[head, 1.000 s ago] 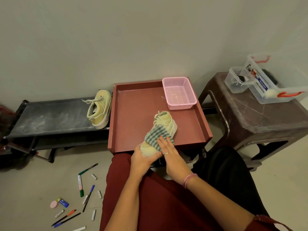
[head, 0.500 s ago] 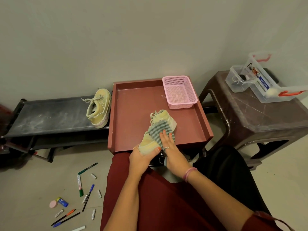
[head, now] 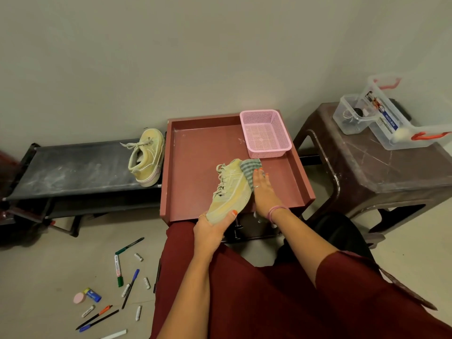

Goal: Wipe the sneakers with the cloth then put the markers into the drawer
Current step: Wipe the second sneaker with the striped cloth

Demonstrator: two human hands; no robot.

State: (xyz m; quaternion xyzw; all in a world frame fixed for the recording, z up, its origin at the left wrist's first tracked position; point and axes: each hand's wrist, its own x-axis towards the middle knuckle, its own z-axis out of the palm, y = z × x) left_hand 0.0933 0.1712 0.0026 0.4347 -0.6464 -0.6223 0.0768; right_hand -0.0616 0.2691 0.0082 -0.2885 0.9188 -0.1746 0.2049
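A pale yellow sneaker point(head: 232, 189) lies in the open red drawer point(head: 195, 152), toe toward me. My left hand point(head: 212, 227) grips its toe, thumb on top. My right hand point(head: 261, 189) presses a green checked cloth point(head: 249, 168) against the sneaker's heel side with straight fingers. The second sneaker point(head: 148, 157) lies on its side on the black shoe rack point(head: 73, 167). Several markers point(head: 118, 270) and pens lie scattered on the floor at the lower left.
A pink mesh basket point(head: 265, 133) stands in the drawer's far right corner. A brown plastic stool point(head: 381, 172) on the right carries clear storage boxes point(head: 391, 123). A pink eraser and a blue tube point(head: 92, 295) lie among the pens.
My right hand has slid the cloth from the sneaker's middle up to its heel. The sneaker has tilted, its laces now showing. My left hand keeps hold of the toe.
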